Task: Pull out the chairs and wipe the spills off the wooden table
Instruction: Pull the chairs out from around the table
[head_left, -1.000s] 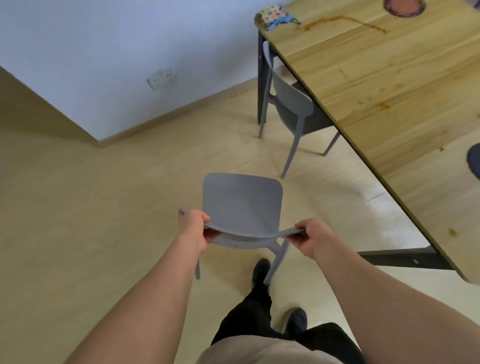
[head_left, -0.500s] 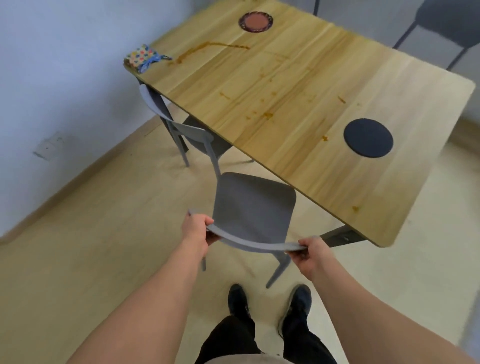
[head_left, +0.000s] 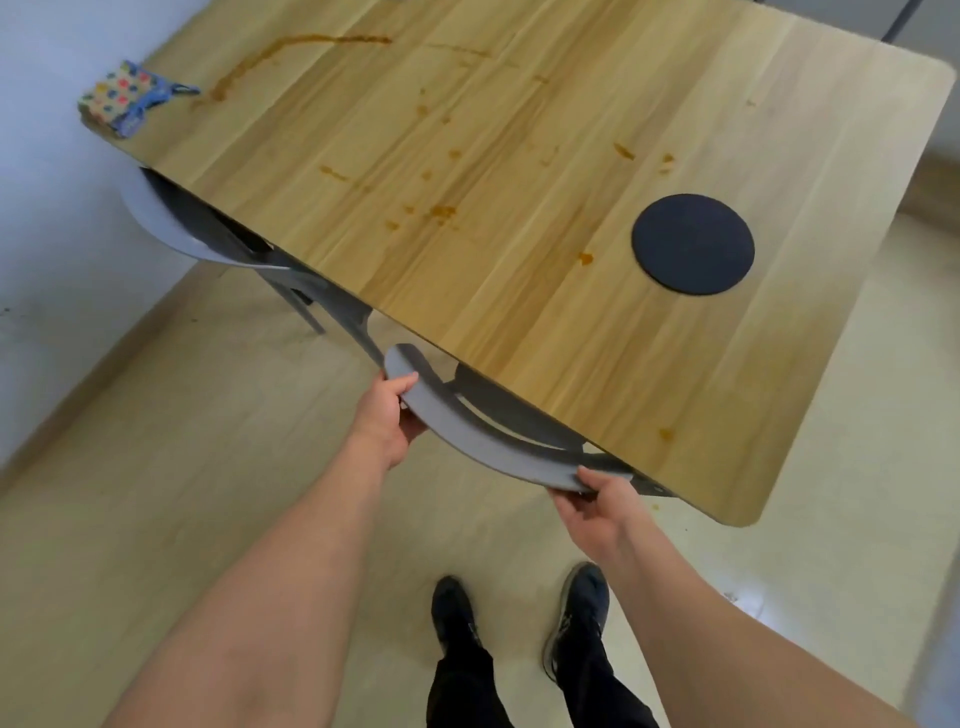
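Item, grey chair (head_left: 483, 441): half a second ago it stood clear of the desk (head_left: 519, 156); now its seat sits under the desk edge, our left hand (head_left: 387, 415) and right hand (head_left: 592, 506) clasping its backrest. Spills (head_left: 441, 212) remain unwiped across the desk; the patterned cloth (head_left: 120, 98) lies at its far left corner, so we judge this chair back in its starting place.

A pale beige floor (head_left: 208, 441) with a smooth, faintly streaked surface fills the lower and left parts of the view; a plain white wall (head_left: 47, 197) rises along the left side, meeting the floor at a low beige skirting strip (head_left: 78, 384) that runs diagonally; a few small dark specks mark the wall near its foot; at the right edge the floor continues in a paler, greyer tone (head_left: 883, 467), with a bright patch of reflected light (head_left: 748, 603) low on the right; the light overall is soft and even.
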